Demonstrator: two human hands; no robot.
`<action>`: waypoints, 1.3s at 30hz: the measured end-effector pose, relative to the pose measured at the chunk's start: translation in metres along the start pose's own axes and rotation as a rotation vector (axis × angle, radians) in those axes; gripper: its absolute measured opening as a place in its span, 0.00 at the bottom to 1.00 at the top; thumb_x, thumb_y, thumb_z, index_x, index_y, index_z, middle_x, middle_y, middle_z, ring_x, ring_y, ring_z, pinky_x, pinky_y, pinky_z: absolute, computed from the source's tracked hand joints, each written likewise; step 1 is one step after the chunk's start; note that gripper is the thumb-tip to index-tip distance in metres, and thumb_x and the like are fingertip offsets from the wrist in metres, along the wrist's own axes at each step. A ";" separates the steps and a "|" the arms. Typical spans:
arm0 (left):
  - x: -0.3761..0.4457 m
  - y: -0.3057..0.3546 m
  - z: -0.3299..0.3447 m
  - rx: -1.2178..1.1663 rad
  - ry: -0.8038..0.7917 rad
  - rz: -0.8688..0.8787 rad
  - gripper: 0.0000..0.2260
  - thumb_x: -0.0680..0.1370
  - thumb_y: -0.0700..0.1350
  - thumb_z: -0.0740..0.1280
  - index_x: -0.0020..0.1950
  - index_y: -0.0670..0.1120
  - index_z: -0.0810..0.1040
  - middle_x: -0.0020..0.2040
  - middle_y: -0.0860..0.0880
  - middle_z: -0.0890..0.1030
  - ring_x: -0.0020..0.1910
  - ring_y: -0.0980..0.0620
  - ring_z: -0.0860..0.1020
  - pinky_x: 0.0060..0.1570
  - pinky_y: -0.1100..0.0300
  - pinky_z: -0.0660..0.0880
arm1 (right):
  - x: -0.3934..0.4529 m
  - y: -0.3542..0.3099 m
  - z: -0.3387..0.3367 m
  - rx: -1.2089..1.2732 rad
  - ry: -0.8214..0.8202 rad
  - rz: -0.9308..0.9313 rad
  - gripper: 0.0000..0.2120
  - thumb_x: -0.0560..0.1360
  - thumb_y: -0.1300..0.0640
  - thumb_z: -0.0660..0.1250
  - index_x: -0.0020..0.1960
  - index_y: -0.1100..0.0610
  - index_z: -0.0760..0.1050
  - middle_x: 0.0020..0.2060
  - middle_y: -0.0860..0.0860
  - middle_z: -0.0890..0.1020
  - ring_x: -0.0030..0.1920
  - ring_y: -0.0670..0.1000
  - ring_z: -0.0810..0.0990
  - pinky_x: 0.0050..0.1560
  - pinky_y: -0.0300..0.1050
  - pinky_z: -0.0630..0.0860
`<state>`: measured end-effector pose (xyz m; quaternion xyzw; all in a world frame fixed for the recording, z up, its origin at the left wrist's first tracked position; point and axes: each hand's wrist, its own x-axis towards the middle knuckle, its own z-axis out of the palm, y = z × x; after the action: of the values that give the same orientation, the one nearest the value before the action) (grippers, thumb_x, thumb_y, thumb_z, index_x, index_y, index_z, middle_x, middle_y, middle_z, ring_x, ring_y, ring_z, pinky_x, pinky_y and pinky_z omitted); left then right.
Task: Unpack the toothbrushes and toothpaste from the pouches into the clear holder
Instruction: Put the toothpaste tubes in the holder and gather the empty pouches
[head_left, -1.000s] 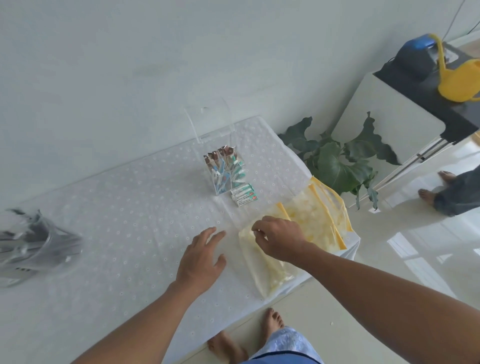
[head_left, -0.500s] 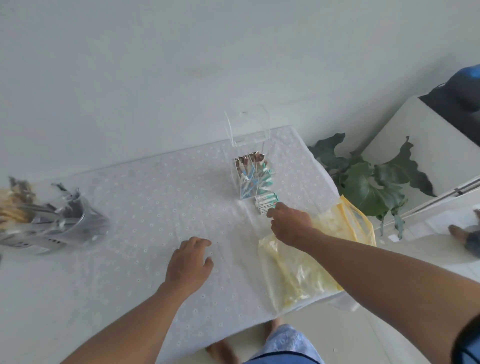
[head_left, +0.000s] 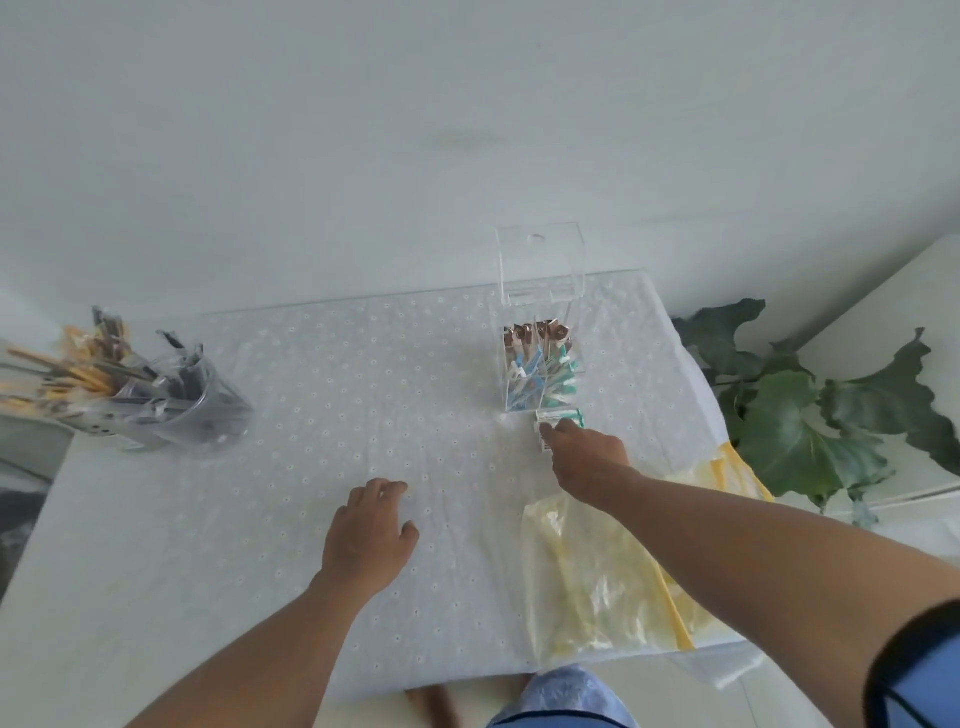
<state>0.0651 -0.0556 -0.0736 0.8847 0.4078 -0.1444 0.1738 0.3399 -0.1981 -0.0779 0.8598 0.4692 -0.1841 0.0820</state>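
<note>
The clear holder (head_left: 540, 270) stands at the back right of the table, its lid up, with several wrapped toothbrushes (head_left: 540, 364) inside. Just in front of it lies a small white and green toothpaste box (head_left: 558, 415). My right hand (head_left: 587, 460) reaches onto that box, fingers curled over its near end. My left hand (head_left: 369, 535) rests palm down on the cloth, fingers slightly apart, holding nothing. Flat yellow-edged clear pouches (head_left: 597, 577) lie at the table's front right, under my right forearm.
A white dotted cloth covers the table (head_left: 311, 415). A clear cup (head_left: 176, 405) full of wrapped sticks lies tilted at the left. A large green plant (head_left: 795, 415) stands off the table's right edge. My bare feet show below the front edge.
My right hand left the pouches and went forward to the toothpaste box by the holder. My left hand slid back a little. The head view swung left, bringing the cup into sight.
</note>
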 end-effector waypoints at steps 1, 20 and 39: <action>-0.001 0.001 -0.001 0.011 -0.007 -0.013 0.25 0.82 0.54 0.61 0.78 0.50 0.66 0.76 0.52 0.69 0.73 0.49 0.68 0.70 0.54 0.70 | 0.001 0.000 -0.001 -0.014 0.001 -0.003 0.21 0.81 0.60 0.62 0.73 0.50 0.67 0.62 0.50 0.76 0.54 0.57 0.83 0.41 0.48 0.71; 0.009 0.001 -0.002 0.041 -0.060 0.025 0.28 0.84 0.59 0.56 0.82 0.48 0.61 0.83 0.49 0.58 0.82 0.48 0.56 0.80 0.51 0.58 | -0.014 0.012 -0.020 0.416 0.302 -0.012 0.10 0.83 0.47 0.62 0.59 0.50 0.75 0.51 0.44 0.82 0.52 0.52 0.79 0.55 0.51 0.73; 0.009 0.012 -0.003 0.055 -0.085 0.027 0.27 0.84 0.58 0.56 0.81 0.48 0.63 0.82 0.50 0.62 0.81 0.49 0.57 0.78 0.50 0.62 | 0.021 0.030 -0.111 0.855 0.545 0.075 0.04 0.81 0.53 0.69 0.55 0.50 0.78 0.46 0.42 0.84 0.47 0.47 0.83 0.49 0.48 0.81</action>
<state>0.0803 -0.0560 -0.0725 0.8876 0.3841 -0.1905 0.1685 0.4016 -0.1630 0.0145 0.8495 0.3252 -0.1258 -0.3961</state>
